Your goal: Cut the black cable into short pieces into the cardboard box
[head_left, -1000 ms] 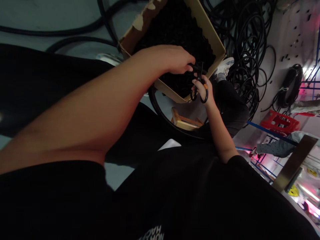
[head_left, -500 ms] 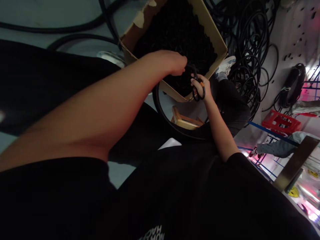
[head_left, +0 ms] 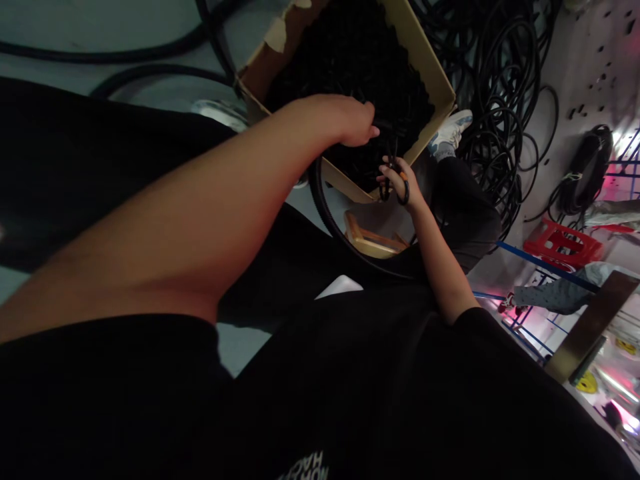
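Note:
My right hand (head_left: 400,181) holds black-handled scissors (head_left: 403,189) with an orange part, their blades spread and pointing up over the cardboard box (head_left: 431,73). My left hand (head_left: 359,123) is closed on a black corrugated tube (head_left: 325,212), which loops down from it across my lap. The tube's end near the blades is dark and hard to make out. Under both hands, the box holds a heap of short black pieces (head_left: 350,60).
Tangled black tubing (head_left: 505,100) lies right of the box, with a coil (head_left: 585,170) farther right. A small wooden stool (head_left: 375,243) stands below the box. A red plastic stool (head_left: 563,245) and another person's legs (head_left: 555,298) are at the right.
The scissors have opened, and my right hand has loosened and shifted slightly. My left hand has moved a little to the right, with its tube loop shifting too.

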### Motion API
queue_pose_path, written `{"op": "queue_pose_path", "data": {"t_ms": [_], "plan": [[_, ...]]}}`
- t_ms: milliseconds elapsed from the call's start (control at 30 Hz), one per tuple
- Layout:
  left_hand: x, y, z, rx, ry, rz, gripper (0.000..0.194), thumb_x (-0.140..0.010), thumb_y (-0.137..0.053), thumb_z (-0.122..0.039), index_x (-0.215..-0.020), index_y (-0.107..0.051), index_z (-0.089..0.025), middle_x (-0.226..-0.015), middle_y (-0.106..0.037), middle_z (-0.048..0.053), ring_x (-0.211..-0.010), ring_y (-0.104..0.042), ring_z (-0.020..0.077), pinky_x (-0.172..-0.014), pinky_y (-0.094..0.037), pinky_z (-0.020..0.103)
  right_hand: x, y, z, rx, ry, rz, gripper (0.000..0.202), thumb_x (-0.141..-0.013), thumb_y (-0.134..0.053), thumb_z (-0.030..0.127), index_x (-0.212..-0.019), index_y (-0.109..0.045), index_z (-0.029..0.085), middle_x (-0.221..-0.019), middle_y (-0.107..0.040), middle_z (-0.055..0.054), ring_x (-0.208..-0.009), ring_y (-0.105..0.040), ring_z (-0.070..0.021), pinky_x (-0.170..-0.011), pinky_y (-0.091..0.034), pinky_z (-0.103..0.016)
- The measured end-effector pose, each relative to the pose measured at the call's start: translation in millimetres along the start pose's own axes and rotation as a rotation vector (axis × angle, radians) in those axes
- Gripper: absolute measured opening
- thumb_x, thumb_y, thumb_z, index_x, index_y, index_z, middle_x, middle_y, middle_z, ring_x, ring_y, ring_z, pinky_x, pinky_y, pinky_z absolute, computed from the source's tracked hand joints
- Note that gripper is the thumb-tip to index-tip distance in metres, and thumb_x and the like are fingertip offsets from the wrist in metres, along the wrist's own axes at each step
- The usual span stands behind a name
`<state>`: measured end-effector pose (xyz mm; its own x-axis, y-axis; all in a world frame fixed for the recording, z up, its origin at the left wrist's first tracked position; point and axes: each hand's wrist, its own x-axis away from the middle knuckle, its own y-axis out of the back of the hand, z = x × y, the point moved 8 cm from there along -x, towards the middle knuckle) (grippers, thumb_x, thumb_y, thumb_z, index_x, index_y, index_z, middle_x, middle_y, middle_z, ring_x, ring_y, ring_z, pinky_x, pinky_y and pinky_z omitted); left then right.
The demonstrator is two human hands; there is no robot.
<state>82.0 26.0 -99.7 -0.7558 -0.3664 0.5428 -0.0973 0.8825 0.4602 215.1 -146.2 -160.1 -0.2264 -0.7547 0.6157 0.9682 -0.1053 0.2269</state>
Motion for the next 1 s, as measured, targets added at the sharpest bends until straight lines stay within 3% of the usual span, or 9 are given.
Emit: {"op": "queue_pose_path", "data": {"t_ms": [67, 133, 233, 300, 467, 700, 867, 1000], "plan": [[8, 7.3, -12, -0.086, 0.094, -0.022, 0.099, -0.120, -0.044, -0.075, -0.190, -0.055, -0.006, -0.181, -0.073, 0.024, -0.160, -0.068, 0.0468, -0.136, -0.052, 0.070, 2, 4, 1, 0.022, 0.034, 0.005, 0.063, -0.112, -0.076, 0.080, -0.148, -0.062, 0.031, -0.139, -0.079, -0.011, -0.113, -0.085, -0.0238, -0.107, -0.076, -0.043], [16, 13.2, -30, -0.134, 0.098, -0.027, 0.085, -0.122, -0.044, -0.057, -0.184, -0.062, -0.002, -0.180, -0.072, 0.027, -0.155, -0.073, 0.0448, -0.132, -0.057, 0.064, 6, 8, 7, 0.029, 0.059, -0.004, 0.058, -0.115, -0.075, 0.073, -0.153, -0.060, 0.031, -0.147, -0.079, -0.013, -0.117, -0.085, -0.0255, -0.112, -0.076, -0.047], [22, 18.2, -48, -0.167, 0.037, -0.036, 0.070, -0.121, -0.045, -0.044, -0.174, -0.075, -0.010, -0.171, -0.080, 0.022, -0.150, -0.078, 0.0392, -0.132, -0.058, 0.058, 14, 12, 22, 0.022, 0.063, -0.027, 0.049, -0.117, -0.077, 0.055, -0.156, -0.061, 0.029, -0.148, -0.080, -0.012, -0.116, -0.086, -0.0253, -0.115, -0.077, -0.048], [23, 18.0, -52, -0.176, 0.011, -0.030, 0.067, -0.120, -0.046, -0.043, -0.170, -0.080, -0.013, -0.167, -0.084, 0.019, -0.148, -0.079, 0.0381, -0.132, -0.058, 0.056, 18, 12, 33, 0.008, 0.058, -0.034, 0.046, -0.119, -0.077, 0.051, -0.156, -0.063, 0.029, -0.145, -0.080, -0.011, -0.117, -0.087, -0.0244, -0.115, -0.077, -0.045], [24, 13.2, -54, -0.208, -0.011, 0.009, 0.067, -0.119, -0.047, -0.041, -0.169, -0.080, -0.012, -0.165, -0.084, 0.020, -0.145, -0.080, 0.0379, -0.126, -0.058, 0.051, 19, 14, 50, -0.070, 0.060, -0.067, 0.052, -0.118, -0.080, 0.061, -0.155, -0.063, 0.029, -0.138, -0.081, -0.008, -0.119, -0.088, -0.0250, -0.110, -0.079, -0.043], [30, 11.9, -58, -0.202, -0.035, 0.063, 0.062, -0.121, -0.049, -0.034, -0.172, -0.077, -0.012, -0.170, -0.081, 0.018, -0.146, -0.078, 0.0315, -0.124, -0.056, 0.040, 8, 18, 45, 0.041, 0.102, -0.035, 0.071, -0.111, -0.083, 0.082, -0.151, -0.064, 0.027, -0.136, -0.081, -0.012, -0.116, -0.087, -0.0270, -0.102, -0.079, -0.043], [26, 10.9, -51, -0.181, 0.007, 0.055, 0.065, -0.122, -0.051, -0.038, -0.173, -0.075, -0.007, -0.170, -0.080, 0.023, -0.145, -0.079, 0.0385, -0.124, -0.059, 0.049, 8, 20, 38, 0.090, 0.106, -0.064, 0.082, -0.107, -0.080, 0.092, -0.149, -0.065, 0.024, -0.111, -0.078, -0.007, -0.079, -0.074, -0.0210, -0.076, -0.073, -0.040], [15, 7.0, -28, -0.166, 0.111, 0.043, 0.086, -0.114, -0.070, -0.053, -0.184, -0.064, -0.004, -0.175, -0.076, 0.028, -0.154, -0.075, 0.0475, -0.129, -0.058, 0.059, -1, 20, 26, 0.083, 0.091, -0.057, 0.081, -0.108, -0.078, 0.092, -0.150, -0.066, 0.023, -0.104, -0.077, -0.006, -0.077, -0.073, -0.0201, -0.075, -0.072, -0.037]]}}
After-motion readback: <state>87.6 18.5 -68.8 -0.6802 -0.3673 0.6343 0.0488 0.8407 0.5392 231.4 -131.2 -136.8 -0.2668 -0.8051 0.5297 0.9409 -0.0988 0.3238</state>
